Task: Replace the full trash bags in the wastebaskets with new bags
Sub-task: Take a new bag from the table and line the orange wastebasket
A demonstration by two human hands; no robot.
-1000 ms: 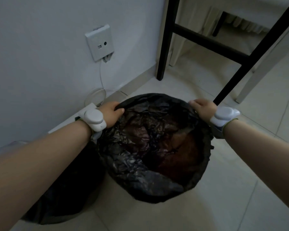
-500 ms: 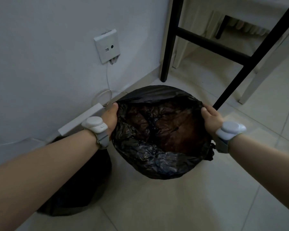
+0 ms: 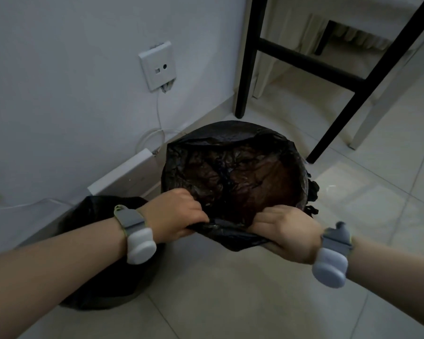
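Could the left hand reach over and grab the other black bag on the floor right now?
Probably yes, but not right away. The other black bag lies just under the left hand with nothing between them, yet that hand is gripping the near rim of the bag in the wastebasket and would have to let go.

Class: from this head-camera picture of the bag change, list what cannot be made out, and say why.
- Wastebasket: head view, covered by the black liner.
- Fingertips of left hand and right hand: curled into the plastic.
- Second black bag: contents hidden, left forearm crosses it.
- Table above the black legs: cut off by the top edge.
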